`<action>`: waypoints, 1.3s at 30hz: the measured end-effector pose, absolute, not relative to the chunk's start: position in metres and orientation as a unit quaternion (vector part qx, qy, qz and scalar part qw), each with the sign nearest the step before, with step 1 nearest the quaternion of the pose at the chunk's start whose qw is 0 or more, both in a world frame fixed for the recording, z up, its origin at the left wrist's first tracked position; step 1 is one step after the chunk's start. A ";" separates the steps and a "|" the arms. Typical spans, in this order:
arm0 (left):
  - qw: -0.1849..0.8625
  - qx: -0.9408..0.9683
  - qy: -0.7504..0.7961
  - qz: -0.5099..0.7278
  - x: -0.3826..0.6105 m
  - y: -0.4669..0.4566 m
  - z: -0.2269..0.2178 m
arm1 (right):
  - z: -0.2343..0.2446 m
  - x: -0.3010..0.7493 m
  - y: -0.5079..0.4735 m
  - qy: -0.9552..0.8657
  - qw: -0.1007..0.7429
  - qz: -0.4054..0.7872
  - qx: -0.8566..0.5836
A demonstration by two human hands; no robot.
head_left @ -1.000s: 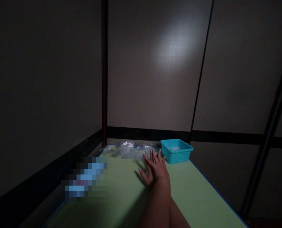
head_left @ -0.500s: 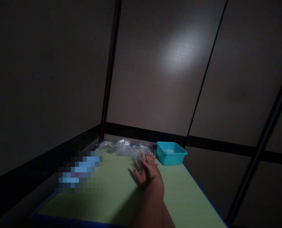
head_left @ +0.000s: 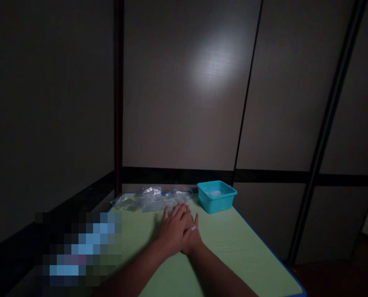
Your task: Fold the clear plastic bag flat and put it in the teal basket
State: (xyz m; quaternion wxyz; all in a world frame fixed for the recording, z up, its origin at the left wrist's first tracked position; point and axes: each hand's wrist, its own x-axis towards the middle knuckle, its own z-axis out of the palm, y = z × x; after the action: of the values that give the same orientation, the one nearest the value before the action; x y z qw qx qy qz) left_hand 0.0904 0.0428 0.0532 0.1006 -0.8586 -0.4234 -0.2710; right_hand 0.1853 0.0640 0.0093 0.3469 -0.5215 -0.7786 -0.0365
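Over the green table (head_left: pixel 233 251), my two bare hands are laid one on the other. My left hand (head_left: pixel 172 231) is on top, palm down, fingers apart and pointing away from me, its thumb across the other hand. Beneath it is my right hand (head_left: pixel 193 242), with one finger stretched out at its right side; its other fingers are largely covered. No object shows in either hand. Just beyond the fingertips lie crumpled clear plastic bags (head_left: pixel 153 200); I cannot tell whether the fingers touch them.
A turquoise plastic basket (head_left: pixel 216 204) with something pale inside stands at the table's far right corner. Along the left side is a pixelated blue patch (head_left: pixel 86 243), too blurred to name. Dark panelled walls (head_left: pixel 184 103) rise behind and left of the table.
My view has turned and levelled. The forearms, earlier overlapping with the hands pressed together, now come in from both sides, and my left hand lies over the right.
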 end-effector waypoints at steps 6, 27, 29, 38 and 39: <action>0.094 -0.827 -0.463 -0.306 0.041 0.072 0.045 | 0.021 0.195 0.057 -0.846 0.240 0.079 -0.469; 0.065 -0.881 -0.366 -0.292 0.025 0.062 0.028 | 0.025 0.229 0.093 -0.834 0.253 0.179 -0.457; 0.044 -0.902 -0.344 -0.257 0.025 0.059 0.023 | 0.026 0.241 0.100 -0.845 0.230 0.142 -0.462; -0.082 -0.943 -0.294 -0.131 0.035 0.051 0.006 | 0.022 0.251 0.104 -0.866 0.151 0.147 -0.454; -0.093 -0.943 -0.298 -0.113 0.034 0.051 0.009 | 0.022 0.250 0.102 -0.869 0.143 0.149 -0.449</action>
State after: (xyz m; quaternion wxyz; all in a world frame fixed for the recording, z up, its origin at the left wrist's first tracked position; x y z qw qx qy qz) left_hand 0.0341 0.0510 0.0092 -0.0928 -0.9434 -0.2978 -0.1127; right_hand 0.2498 0.1023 0.0225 0.1432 -0.4490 -0.8693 0.1492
